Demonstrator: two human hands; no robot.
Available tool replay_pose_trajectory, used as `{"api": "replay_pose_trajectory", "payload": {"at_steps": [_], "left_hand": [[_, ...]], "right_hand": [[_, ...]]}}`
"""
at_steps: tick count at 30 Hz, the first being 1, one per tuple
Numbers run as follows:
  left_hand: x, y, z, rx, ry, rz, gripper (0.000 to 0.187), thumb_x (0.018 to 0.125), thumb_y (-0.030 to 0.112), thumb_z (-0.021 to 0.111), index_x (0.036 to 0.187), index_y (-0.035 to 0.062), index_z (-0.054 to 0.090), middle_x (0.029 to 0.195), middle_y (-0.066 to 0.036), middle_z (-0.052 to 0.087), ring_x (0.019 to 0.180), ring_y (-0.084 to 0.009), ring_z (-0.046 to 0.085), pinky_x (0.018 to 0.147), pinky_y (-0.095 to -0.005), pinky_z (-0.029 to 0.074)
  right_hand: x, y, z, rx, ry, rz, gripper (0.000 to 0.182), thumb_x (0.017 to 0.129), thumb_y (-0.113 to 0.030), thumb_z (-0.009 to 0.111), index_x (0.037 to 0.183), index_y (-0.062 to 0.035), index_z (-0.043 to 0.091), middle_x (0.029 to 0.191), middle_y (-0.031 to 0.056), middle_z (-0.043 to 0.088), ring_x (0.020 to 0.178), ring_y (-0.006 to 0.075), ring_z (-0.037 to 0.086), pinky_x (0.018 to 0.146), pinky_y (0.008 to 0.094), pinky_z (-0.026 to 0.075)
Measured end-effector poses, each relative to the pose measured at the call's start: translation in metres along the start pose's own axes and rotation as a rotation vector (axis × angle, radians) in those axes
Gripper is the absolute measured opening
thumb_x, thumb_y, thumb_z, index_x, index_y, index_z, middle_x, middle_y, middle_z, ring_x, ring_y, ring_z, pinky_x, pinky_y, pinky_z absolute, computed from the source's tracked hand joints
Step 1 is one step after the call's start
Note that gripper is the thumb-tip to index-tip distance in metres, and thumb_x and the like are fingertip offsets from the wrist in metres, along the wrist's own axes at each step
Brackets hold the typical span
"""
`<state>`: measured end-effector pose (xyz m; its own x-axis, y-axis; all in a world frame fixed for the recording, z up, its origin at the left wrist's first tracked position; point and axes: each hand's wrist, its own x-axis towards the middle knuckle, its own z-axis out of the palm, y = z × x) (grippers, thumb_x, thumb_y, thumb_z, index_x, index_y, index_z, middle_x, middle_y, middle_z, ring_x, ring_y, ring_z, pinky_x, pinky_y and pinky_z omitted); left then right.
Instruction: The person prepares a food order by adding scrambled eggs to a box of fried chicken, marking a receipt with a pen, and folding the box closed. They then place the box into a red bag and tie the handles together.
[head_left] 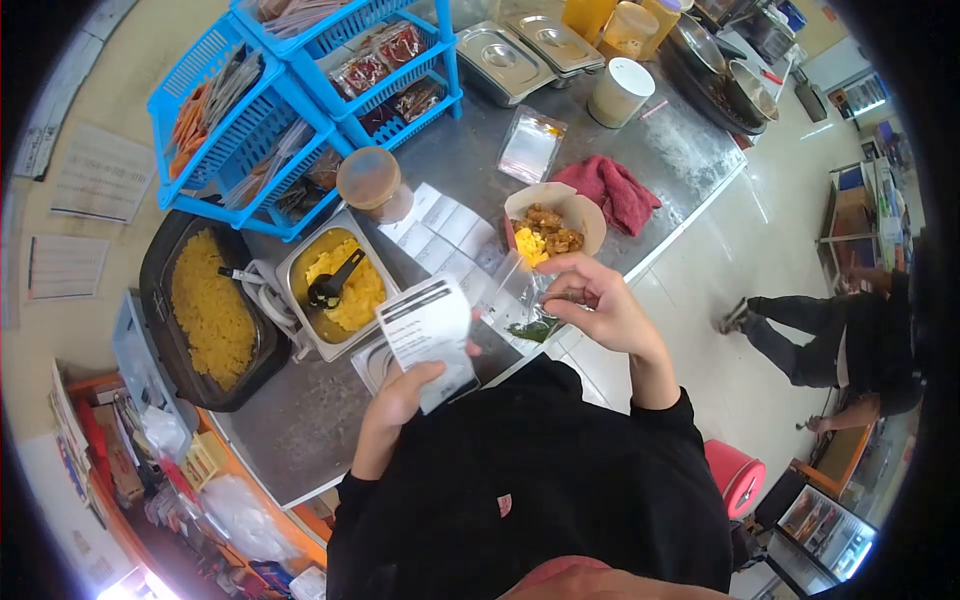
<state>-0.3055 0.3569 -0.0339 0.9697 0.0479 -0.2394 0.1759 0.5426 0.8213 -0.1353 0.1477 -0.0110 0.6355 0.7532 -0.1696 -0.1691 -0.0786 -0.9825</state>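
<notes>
My left hand [402,392] is closed on a printed paper slip [428,325], its thumb lying over the lower part. My right hand [605,310] has thumb and forefinger pinched at the edge of a small clear plastic bag [518,285]. Dark green leafy pieces [535,329] show at the bag's lower end. Just beyond my right fingers stands an open paper food box [583,215] holding browned chunks [563,240] and yellow scrambled egg [529,244]. More printed slips [440,232] lie flat on the metal table beside it.
Left of the slips, a steel pan [372,255] holds yellow food and a black scoop [336,280], next to a black cooker [160,270] of yellow rice. Blue baskets [290,130], a lidded tub [369,180] and a red cloth [612,194] stand around. A person [850,340] is at right.
</notes>
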Motion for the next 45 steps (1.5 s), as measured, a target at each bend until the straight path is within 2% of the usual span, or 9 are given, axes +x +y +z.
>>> {"api": "replay_pose_trajectory", "payload": {"at_steps": [5, 9, 19, 23, 26, 32, 35, 41, 45], "left_hand": [[0.027, -0.005, 0.019, 0.196, -0.150, -0.191, 0.045, 0.086, 0.011, 0.048, 0.129, -0.0039, 0.046, 0.118, -0.012, 0.060, 0.114, -0.0222, 0.053, 0.100, -0.0334, 0.036], [0.039, -0.017, 0.020, 0.126, -0.182, -0.219, 0.042, 0.087, 0.012, 0.049, 0.126, -0.0045, 0.049, 0.116, -0.013, 0.062, 0.113, -0.0230, 0.054, 0.101, -0.0336, 0.036], [0.048, -0.012, 0.039, 0.233, -0.207, -0.298, 0.043, 0.088, 0.014, 0.050, 0.128, -0.0033, 0.048, 0.122, -0.014, 0.058, 0.117, -0.0222, 0.052, 0.104, -0.0342, 0.033], [0.054, -0.011, 0.034, 0.312, -0.219, -0.270, 0.043, 0.088, 0.013, 0.048, 0.128, -0.0034, 0.047, 0.122, -0.013, 0.058, 0.117, -0.0216, 0.051, 0.104, -0.0339, 0.034], [0.056, -0.013, 0.032, 0.237, -0.204, -0.265, 0.044, 0.088, 0.013, 0.047, 0.128, -0.0034, 0.047, 0.121, -0.013, 0.058, 0.117, -0.0214, 0.051, 0.103, -0.0337, 0.034], [0.056, -0.017, 0.031, 0.185, -0.113, -0.276, 0.044, 0.086, 0.011, 0.047, 0.127, -0.0036, 0.048, 0.121, -0.013, 0.059, 0.114, -0.0217, 0.052, 0.101, -0.0333, 0.036], [0.058, -0.016, 0.024, 0.097, -0.107, -0.271, 0.047, 0.083, 0.009, 0.046, 0.128, -0.0032, 0.046, 0.120, -0.013, 0.059, 0.115, -0.0228, 0.052, 0.099, -0.0340, 0.037], [0.060, -0.021, 0.015, -0.049, -0.073, -0.122, 0.057, 0.078, 0.011, 0.044, 0.134, -0.0017, 0.039, 0.130, -0.014, 0.052, 0.114, -0.0239, 0.052, 0.098, -0.0367, 0.039], [0.056, -0.006, 0.022, -0.029, -0.047, -0.083, 0.061, 0.077, 0.012, 0.044, 0.136, -0.0013, 0.036, 0.137, -0.014, 0.046, 0.112, -0.0233, 0.053, 0.098, -0.0367, 0.039]], "right_hand": [[-0.002, 0.006, -0.013, 0.019, -0.075, 0.094, 0.010, 0.086, 0.004, 0.059, 0.094, -0.0012, 0.059, 0.094, 0.0052, 0.061, 0.085, 0.0107, 0.058, 0.076, 0.0252, 0.047], [-0.006, 0.013, -0.009, -0.259, 0.064, -0.330, 0.012, 0.080, 0.005, 0.063, 0.088, -0.0020, 0.060, 0.108, 0.0108, 0.056, 0.105, 0.0207, 0.053, 0.085, 0.0310, 0.044], [-0.011, 0.007, -0.014, -0.065, 0.260, -0.161, 0.014, 0.082, 0.002, 0.064, 0.095, -0.0007, 0.058, 0.086, 0.0072, 0.064, 0.079, 0.0166, 0.065, 0.068, 0.0269, 0.051], [-0.010, 0.002, -0.037, -0.426, 0.060, -0.182, 0.016, 0.082, 0.002, 0.064, 0.096, 0.0001, 0.058, 0.076, 0.0063, 0.064, 0.071, 0.0150, 0.066, 0.062, 0.0276, 0.052], [-0.004, -0.012, -0.038, -0.337, 0.094, 0.022, 0.014, 0.084, 0.001, 0.063, 0.097, 0.0007, 0.057, 0.070, 0.0055, 0.063, 0.066, 0.0123, 0.065, 0.058, 0.0264, 0.051], [0.002, -0.008, -0.035, -0.088, 0.031, 0.021, 0.006, 0.089, -0.002, 0.058, 0.094, -0.0005, 0.057, 0.075, 0.0069, 0.063, 0.067, 0.0094, 0.064, 0.055, 0.0246, 0.049], [0.016, -0.005, -0.048, -0.166, 0.214, -0.094, 0.008, 0.086, -0.001, 0.060, 0.094, -0.0019, 0.058, 0.075, 0.0089, 0.063, 0.069, 0.0155, 0.066, 0.057, 0.0258, 0.050], [0.064, 0.008, -0.064, -1.202, 0.368, -0.419, 0.007, 0.077, -0.005, 0.060, 0.083, -0.0026, 0.057, 0.076, 0.0134, 0.060, 0.068, 0.0295, 0.063, 0.058, 0.0338, 0.051], [0.078, 0.024, -0.057, -1.527, 0.366, -0.439, 0.009, 0.070, -0.006, 0.059, 0.076, -0.0035, 0.054, 0.072, 0.0100, 0.057, 0.065, 0.0250, 0.061, 0.056, 0.0355, 0.050]]}}
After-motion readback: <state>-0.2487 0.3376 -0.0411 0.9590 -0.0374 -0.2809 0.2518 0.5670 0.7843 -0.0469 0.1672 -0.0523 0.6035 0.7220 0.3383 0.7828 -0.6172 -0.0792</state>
